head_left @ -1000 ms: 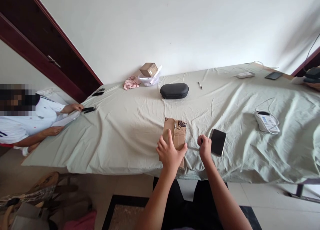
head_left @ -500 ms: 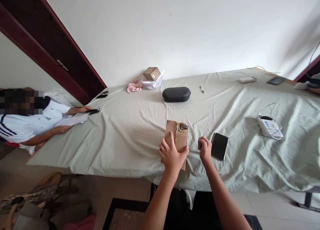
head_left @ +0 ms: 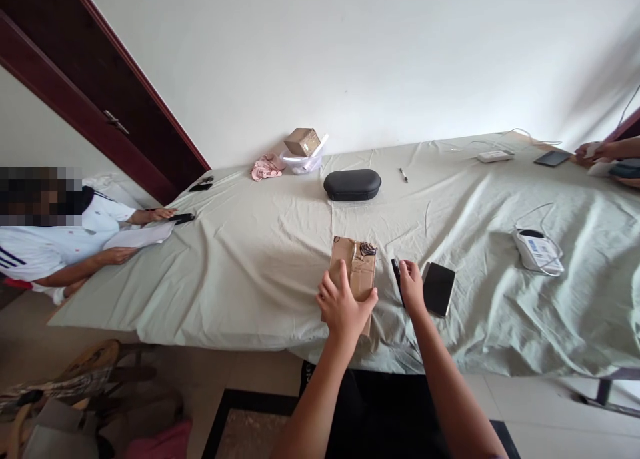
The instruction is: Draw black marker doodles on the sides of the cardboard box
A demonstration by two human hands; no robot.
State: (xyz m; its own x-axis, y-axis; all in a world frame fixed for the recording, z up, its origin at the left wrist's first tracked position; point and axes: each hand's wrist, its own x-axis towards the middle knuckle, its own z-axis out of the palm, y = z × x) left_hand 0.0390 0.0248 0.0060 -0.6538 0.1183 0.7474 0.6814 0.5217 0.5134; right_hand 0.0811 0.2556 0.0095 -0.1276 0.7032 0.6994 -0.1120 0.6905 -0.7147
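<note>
A small cardboard box [head_left: 363,272] with torn tape and black print lies near the table's front edge. My left hand [head_left: 346,306] is over it, thumb along its right edge and other fingers towards its left side, gripping it against the cloth. Just right of the box, my right hand [head_left: 411,287] is closed on a slim black stick-like tool [head_left: 397,280], held upright-ish; its exact kind cannot be made out. A dark flat phone-like device [head_left: 439,289] lies beside my right hand, on its right.
Behind the box are a black zip case [head_left: 353,185] and a marker [head_left: 403,174]. A white corded device [head_left: 539,251] sits to the right. At the back left, a smaller carton [head_left: 302,141] rests on a plastic tub. A person [head_left: 107,226] sits at left; another person's hands [head_left: 600,151] show far right.
My right hand has turned, and the slim black tool now shows clearly in its fingers. My left hand stays on the box. Another person's hands have appeared at the far right.
</note>
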